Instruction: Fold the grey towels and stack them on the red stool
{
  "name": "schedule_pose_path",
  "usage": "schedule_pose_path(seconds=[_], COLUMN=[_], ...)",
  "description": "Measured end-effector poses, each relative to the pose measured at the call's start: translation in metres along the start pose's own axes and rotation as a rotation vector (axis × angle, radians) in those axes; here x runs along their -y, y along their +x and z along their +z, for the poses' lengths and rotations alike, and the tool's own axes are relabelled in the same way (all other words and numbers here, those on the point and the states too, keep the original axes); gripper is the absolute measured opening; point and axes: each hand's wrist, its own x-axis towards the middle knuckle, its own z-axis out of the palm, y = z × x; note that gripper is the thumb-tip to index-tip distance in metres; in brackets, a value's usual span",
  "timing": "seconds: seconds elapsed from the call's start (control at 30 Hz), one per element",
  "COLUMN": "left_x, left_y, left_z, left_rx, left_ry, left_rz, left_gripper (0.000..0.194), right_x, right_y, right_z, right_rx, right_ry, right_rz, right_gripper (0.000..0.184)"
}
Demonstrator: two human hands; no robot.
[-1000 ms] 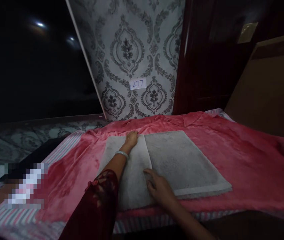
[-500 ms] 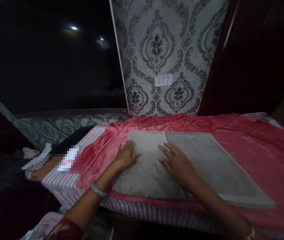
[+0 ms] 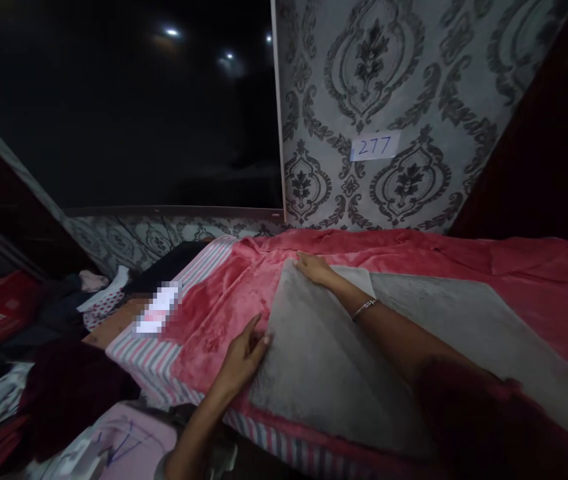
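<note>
A soft grey cloth lies with its left part folded over, on a red plush blanket. My right hand reaches across to the far left corner of the cloth, its fingers stretched out and touching there. A bracelet circles that wrist. Beside the left edge of the cloth is my left hand, open, with thumb and forefinger apart. My right forearm and dark red sleeve cover part of the cloth's middle and near right.
Under the blanket is a striped sheet. Behind stand a large dark screen and a patterned wall with a paper label. Clothes and a pinkish lidded box sit at the lower left.
My right hand has moved from the middle of the cloth to its far left corner. My left hand has come nearer, off the top to the left edge. The view has shifted left.
</note>
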Motion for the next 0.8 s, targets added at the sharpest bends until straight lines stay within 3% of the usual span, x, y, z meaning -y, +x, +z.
schedule_pose_path(seconds=[0.17,0.33,0.6,0.8], left_x=[-0.002,0.000,0.016,0.015], left_y=[-0.009,-0.014,-0.024,-0.020], left_z=[0.009,0.023,0.035,0.031], left_rx=[-0.018,-0.014,-0.083,-0.112], left_ry=[0.056,-0.091,0.004,-0.016], left_rz=[-0.033,-0.038,0.069,0.072], left_gripper=[0.086,0.084,0.058,0.050], right_x=[-0.008,-0.009,-0.022,-0.007], right_y=[0.042,0.065,0.058,0.051], right_z=[0.012,0.027,0.062,0.048], right_rx=[0.054,0.041,-0.007,0.010], right_ry=[0.021,0.059,0.048,0.001], right_rz=[0.085,0.078,0.027,0.002], right_gripper=[0.049,0.036,0.026,0.029])
